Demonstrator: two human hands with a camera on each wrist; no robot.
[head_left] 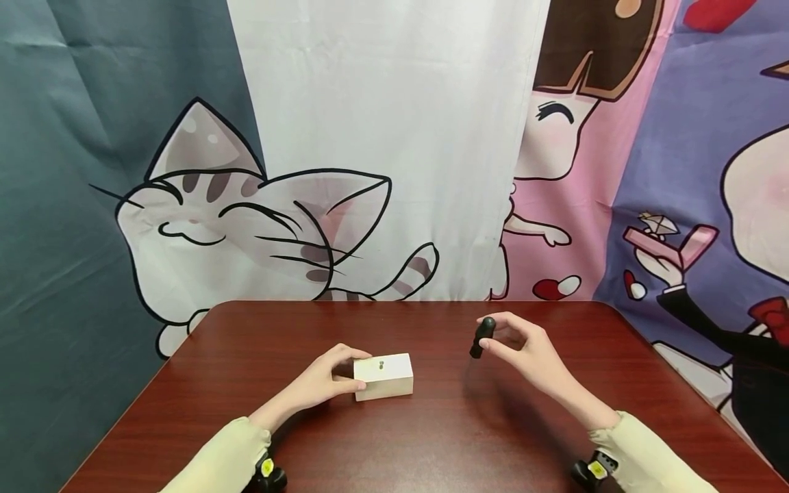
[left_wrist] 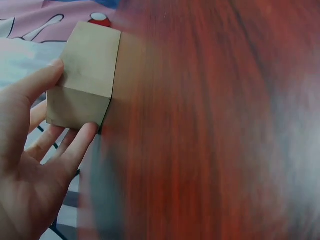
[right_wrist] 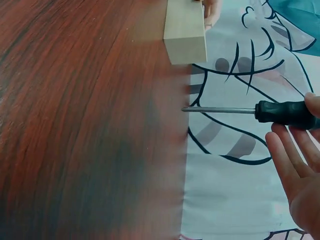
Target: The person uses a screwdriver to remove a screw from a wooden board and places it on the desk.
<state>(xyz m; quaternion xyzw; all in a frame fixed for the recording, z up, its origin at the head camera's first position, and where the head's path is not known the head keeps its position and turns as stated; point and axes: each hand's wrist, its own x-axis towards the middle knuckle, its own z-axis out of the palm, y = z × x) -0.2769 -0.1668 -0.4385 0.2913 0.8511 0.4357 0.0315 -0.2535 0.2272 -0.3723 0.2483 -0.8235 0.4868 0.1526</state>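
Observation:
A pale wooden block (head_left: 385, 387) rests on the table, with a small metallic screw (head_left: 381, 365) in its top face. My left hand (head_left: 329, 376) grips the block's left end, thumb on the near side and fingers at the far side. In the left wrist view the block (left_wrist: 92, 60) shows plain faces between thumb and fingers. To the right, my right hand (head_left: 520, 346) pinches a screwdriver (head_left: 485, 332) by its black handle, above the table and apart from the block. Its thin metal shaft (right_wrist: 220, 110) points down toward the tabletop.
The reddish-brown wooden table (head_left: 425, 445) spreads under both hands, its far edge meeting a cartoon-printed cloth backdrop (head_left: 394, 137). Black wrist devices (head_left: 592, 472) sit under both light-coloured sleeves (head_left: 647, 452).

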